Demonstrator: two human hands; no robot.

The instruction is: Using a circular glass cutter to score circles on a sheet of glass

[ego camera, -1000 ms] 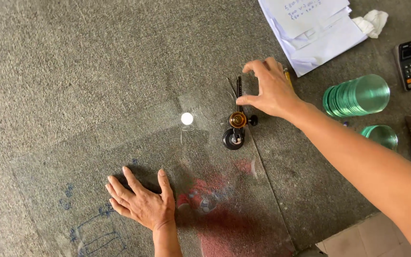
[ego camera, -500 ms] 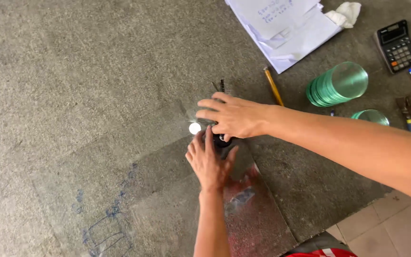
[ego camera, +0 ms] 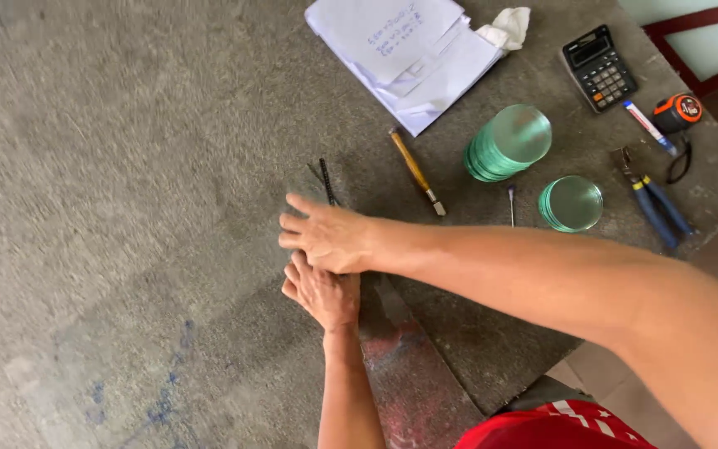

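A clear glass sheet with blue marks lies on the grey carpeted table. My right hand reaches in from the right and lies palm down over a circle cutter, hiding all but its thin black arm, which sticks out behind the fingers. My left hand rests flat on the glass just below, its fingertips tucked under my right hand. I cannot see what those fingertips touch.
Right of my hands lie a wooden-handled glass cutter, two stacks of round green glass discs, blue-handled pliers, a pen, a tape measure and a calculator. Papers lie at the back. The table edge runs lower right.
My left hand slid from the lower part of the glass up to the cutter. My right hand came down from beside the cutter onto it, covering it.
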